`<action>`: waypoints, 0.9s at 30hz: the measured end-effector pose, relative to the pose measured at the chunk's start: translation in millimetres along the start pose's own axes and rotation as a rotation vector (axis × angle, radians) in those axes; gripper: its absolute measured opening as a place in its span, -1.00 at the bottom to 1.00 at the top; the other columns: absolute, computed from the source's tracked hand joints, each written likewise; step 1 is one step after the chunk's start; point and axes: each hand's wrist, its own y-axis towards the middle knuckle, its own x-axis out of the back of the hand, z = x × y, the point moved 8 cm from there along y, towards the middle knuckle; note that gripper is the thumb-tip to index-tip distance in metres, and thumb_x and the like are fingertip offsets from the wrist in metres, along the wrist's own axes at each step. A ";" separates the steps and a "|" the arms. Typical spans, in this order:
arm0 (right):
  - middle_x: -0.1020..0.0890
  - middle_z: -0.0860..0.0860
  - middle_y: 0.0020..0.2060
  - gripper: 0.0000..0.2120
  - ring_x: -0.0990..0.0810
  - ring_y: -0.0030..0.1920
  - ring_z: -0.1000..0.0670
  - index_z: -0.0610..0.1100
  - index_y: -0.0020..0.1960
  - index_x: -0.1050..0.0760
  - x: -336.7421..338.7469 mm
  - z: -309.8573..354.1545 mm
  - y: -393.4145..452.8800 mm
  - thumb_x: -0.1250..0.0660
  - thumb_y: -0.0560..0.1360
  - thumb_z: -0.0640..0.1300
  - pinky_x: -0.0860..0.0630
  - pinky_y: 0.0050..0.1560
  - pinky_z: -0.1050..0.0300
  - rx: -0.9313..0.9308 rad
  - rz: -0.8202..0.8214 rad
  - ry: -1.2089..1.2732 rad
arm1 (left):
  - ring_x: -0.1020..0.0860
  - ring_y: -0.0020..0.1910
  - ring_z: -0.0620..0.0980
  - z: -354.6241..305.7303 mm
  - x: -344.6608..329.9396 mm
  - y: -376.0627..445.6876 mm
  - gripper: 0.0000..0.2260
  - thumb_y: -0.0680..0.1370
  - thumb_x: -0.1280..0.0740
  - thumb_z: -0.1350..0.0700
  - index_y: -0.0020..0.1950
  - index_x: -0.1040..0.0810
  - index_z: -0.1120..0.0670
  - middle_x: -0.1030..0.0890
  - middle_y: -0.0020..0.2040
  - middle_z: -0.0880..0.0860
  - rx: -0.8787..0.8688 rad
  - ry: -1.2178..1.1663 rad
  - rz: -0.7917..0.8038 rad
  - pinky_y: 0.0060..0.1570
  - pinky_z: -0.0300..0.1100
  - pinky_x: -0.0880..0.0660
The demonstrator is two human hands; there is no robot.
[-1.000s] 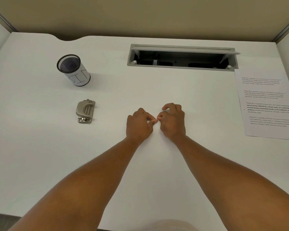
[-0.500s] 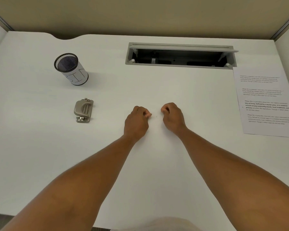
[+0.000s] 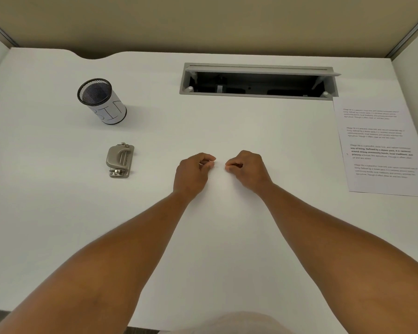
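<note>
My left hand point(image 3: 193, 173) and my right hand point(image 3: 247, 170) rest knuckles-up on the white desk point(image 3: 227, 237) near its middle, a small gap between them. Both have their fingers curled in with thumb tips against the forefingers. I see nothing between the fingers; anything tiny there is too small to tell. A grey metal hole punch point(image 3: 119, 160) lies to the left of my left hand. A printed paper sheet point(image 3: 379, 145) lies flat at the right edge of the desk.
A black mesh cup point(image 3: 101, 101) wrapped in a white label reading "BIN" stands at the back left. An open grey cable hatch point(image 3: 258, 81) is sunk into the desk at the back. Partition walls close in the desk on three sides.
My hands touched at the fingertips a second ago. They have since drawn apart sideways, fingers still curled. The other things have not moved.
</note>
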 end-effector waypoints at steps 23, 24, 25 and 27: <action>-0.48 -0.02 0.02 -0.87 -0.49 0.04 -0.07 -0.06 -0.09 -0.50 -22.2 18.9 3.4 -0.25 0.47 -0.26 -0.36 -0.11 0.12 0.021 0.130 -0.504 | -0.58 -0.16 0.02 -20.8 -19.3 1.0 -0.84 0.60 -0.24 0.10 0.00 -0.62 -0.06 -0.50 0.03 -0.04 -0.063 0.468 0.054 -0.13 -0.10 -0.50; -0.48 -0.03 0.04 -0.87 -0.48 0.06 -0.07 -0.09 -0.05 -0.51 -23.9 20.1 2.6 -0.24 0.47 -0.26 -0.36 -0.08 0.11 0.040 0.130 -0.534 | -0.57 -0.17 0.02 -21.4 -20.4 0.8 -0.82 0.60 -0.22 0.12 0.01 -0.62 -0.05 -0.50 0.03 -0.03 -0.073 0.486 0.057 -0.16 -0.12 -0.47; -0.47 -0.04 0.05 -0.85 -0.46 0.07 -0.08 -0.11 0.00 -0.51 -25.7 21.1 2.3 -0.24 0.47 -0.25 -0.38 -0.04 0.09 0.054 0.134 -0.568 | -0.55 -0.18 0.01 -21.6 -21.3 0.9 -0.81 0.60 -0.21 0.13 0.02 -0.61 -0.05 -0.49 0.03 -0.03 -0.077 0.493 0.064 -0.18 -0.14 -0.43; -0.46 -0.06 0.06 -0.82 -0.46 0.08 -0.09 -0.13 0.04 -0.50 -27.5 22.4 2.6 -0.23 0.46 -0.26 -0.42 0.01 0.06 0.061 0.154 -0.612 | -0.54 -0.16 0.00 -19.4 -21.5 2.6 -0.81 0.60 -0.21 0.13 0.01 -0.61 -0.06 -0.48 0.03 -0.04 -0.065 0.468 0.094 -0.17 -0.15 -0.41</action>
